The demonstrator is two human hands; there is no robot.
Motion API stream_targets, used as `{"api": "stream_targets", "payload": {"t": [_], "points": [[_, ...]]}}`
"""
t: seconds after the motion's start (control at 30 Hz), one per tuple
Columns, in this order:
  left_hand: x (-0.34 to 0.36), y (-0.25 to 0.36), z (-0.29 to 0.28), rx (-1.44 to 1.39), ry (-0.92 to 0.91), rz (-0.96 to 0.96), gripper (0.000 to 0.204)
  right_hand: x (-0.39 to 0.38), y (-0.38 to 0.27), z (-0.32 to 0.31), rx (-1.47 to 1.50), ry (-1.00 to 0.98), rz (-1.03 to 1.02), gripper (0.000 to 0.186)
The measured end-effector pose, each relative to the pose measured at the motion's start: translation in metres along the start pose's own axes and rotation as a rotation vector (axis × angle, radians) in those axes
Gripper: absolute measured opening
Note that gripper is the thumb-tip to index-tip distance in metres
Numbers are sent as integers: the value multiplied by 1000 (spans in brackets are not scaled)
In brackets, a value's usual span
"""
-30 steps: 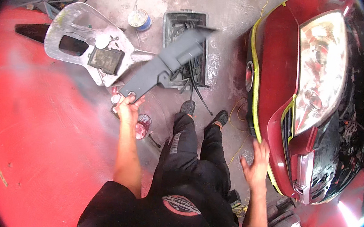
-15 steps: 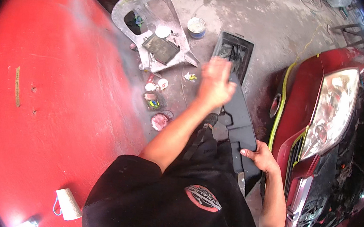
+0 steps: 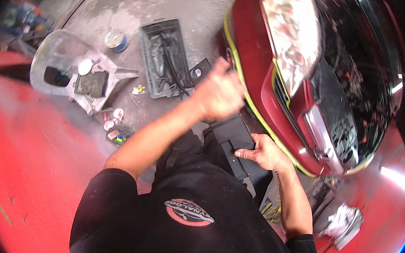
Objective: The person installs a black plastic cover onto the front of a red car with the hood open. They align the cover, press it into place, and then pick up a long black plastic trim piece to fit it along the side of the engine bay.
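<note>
A long black plastic trim panel [image 3: 234,132] lies slantwise in front of my body. My right hand [image 3: 268,153] grips its near right edge, the thumb flat on top and the other fingers hidden underneath. Above the panel's far part is my left hand [image 3: 219,92]. Motion blurs its fingers, so I cannot tell whether it touches the panel or holds anything. Just past my left wrist, an open dark grey bin [image 3: 151,59] holds black parts and a hose-like piece.
A dirty pale plastic chair [image 3: 54,59] lies at left, with a dark flat block [image 3: 91,83] and white lid [image 3: 85,67] on it. A paint can [image 3: 116,41] stands nearby. The dark red car front [image 3: 257,51], edged with yellow-green tape, is close at right. Red painted surface [image 3: 19,132] fills the left.
My view has turned rightward, so the chair, bin and car sit farther left. My left hand has moved from beside the panel's far end to over the panel. My right hand keeps its grip.
</note>
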State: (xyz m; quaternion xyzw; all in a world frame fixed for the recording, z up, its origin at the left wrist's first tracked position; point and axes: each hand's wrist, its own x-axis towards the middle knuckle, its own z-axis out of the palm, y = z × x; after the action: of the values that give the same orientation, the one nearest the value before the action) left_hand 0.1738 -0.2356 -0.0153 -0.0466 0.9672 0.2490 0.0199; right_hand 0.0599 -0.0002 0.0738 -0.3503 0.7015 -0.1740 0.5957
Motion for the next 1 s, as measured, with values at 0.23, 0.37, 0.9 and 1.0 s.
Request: {"api": "stream_targets", "payload": {"t": [0.23, 0.37, 0.9, 1.0], "points": [[62, -30, -16, 60, 888, -456, 64, -78, 40, -1, 214, 256, 83, 36], [92, 144, 36, 59, 547, -112, 87, -73, 74, -21, 235, 449, -216, 37], [81, 356, 42, -182, 14, 665, 49, -175, 180, -128, 921, 900, -381, 56], [87, 343, 23, -454, -92, 663, 37, -189, 183, -143, 855, 878, -358, 56]]}}
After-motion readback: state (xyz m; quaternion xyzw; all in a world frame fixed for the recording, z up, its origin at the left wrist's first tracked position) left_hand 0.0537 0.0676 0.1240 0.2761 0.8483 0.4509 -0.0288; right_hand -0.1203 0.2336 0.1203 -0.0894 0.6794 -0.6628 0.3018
